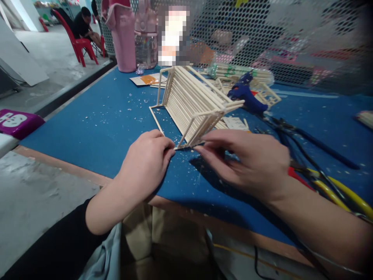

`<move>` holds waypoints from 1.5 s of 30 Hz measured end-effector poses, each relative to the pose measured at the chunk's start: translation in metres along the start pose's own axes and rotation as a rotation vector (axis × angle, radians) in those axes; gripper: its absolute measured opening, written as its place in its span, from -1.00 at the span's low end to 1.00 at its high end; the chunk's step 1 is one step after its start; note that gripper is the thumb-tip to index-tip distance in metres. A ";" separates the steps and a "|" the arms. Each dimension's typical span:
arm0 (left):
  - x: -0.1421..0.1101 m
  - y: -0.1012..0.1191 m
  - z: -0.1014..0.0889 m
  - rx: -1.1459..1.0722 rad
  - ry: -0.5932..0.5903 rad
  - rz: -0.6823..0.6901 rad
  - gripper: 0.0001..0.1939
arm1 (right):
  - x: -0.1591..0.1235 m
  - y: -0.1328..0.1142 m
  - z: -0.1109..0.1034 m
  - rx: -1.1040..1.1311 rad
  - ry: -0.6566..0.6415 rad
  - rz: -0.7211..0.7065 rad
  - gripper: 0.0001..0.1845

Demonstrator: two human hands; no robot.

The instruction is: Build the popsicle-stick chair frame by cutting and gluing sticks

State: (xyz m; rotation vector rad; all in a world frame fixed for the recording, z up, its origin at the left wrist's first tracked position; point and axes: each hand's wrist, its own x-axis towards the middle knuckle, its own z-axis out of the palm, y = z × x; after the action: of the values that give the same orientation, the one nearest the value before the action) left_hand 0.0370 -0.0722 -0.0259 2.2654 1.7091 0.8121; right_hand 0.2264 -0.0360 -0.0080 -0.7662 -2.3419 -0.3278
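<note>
A small model built of pale wooden sticks (189,105) rests tilted on the blue table, with a panel of sticks side by side and thin legs jutting out. My left hand (148,157) is closed, thumb and finger pinching the near lower corner of this stick model. My right hand (247,163) is also closed in a pinch, its fingertips at the model's near bottom edge, a little to the right of the left hand. Whether a separate small piece lies between the right fingertips is too small to make out.
A blue glue gun (247,95), pliers with yellow handles (332,190) and a bag of sticks (241,73) lie to the right. A pink tumbler (124,39) and a clear bottle (146,46) stand behind, before a perforated metal screen (279,39). A person (84,27) sits far left.
</note>
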 end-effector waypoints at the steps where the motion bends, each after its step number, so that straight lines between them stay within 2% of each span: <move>1: 0.000 0.000 0.000 -0.003 0.003 0.001 -0.84 | -0.001 0.000 -0.003 0.038 0.053 0.041 -0.94; 2: 0.000 0.000 0.000 -0.004 0.006 0.003 -0.84 | -0.002 -0.001 -0.005 0.065 0.110 0.096 -0.98; 5: 0.002 -0.001 -0.001 0.004 0.008 0.002 -0.84 | -0.004 0.000 -0.006 0.111 0.260 0.278 -0.90; 7: 0.003 -0.002 -0.003 0.035 0.011 -0.007 -0.84 | -0.004 0.001 -0.003 0.196 0.307 0.401 -0.88; 12: 0.008 -0.006 -0.012 0.035 0.015 -0.027 -0.85 | 0.001 0.004 0.000 0.468 0.178 0.639 -0.79; 16: 0.010 -0.006 -0.014 -0.072 0.014 -0.039 -0.49 | 0.005 0.006 0.003 0.430 0.064 0.646 -0.69; 18: 0.011 -0.006 -0.012 -0.101 0.031 -0.036 -0.42 | 0.005 0.007 0.008 0.422 0.043 0.623 -0.81; 19: 0.011 -0.005 -0.010 -0.103 0.050 -0.041 -0.42 | 0.005 0.008 0.011 0.436 0.036 0.612 -0.93; 20: 0.011 -0.004 -0.008 -0.099 0.067 -0.050 -0.42 | 0.005 0.008 0.014 0.453 0.019 0.603 -0.95; 22: 0.012 -0.003 -0.004 -0.085 0.081 -0.076 -0.42 | 0.005 0.007 0.019 0.467 -0.042 0.598 -0.80; 26: 0.012 0.000 0.002 -0.071 0.071 -0.098 -0.46 | 0.006 0.003 0.021 0.416 -0.146 0.603 -0.74; 45: 0.013 0.000 0.002 -0.048 0.089 -0.093 -0.51 | 0.006 0.002 0.020 0.396 -0.183 0.594 -0.74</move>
State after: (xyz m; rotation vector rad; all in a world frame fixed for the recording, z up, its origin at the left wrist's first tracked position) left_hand 0.0403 -0.0593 -0.0235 2.1313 1.7976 0.9362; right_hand 0.2137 -0.0236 -0.0193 -1.2655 -2.1104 0.4635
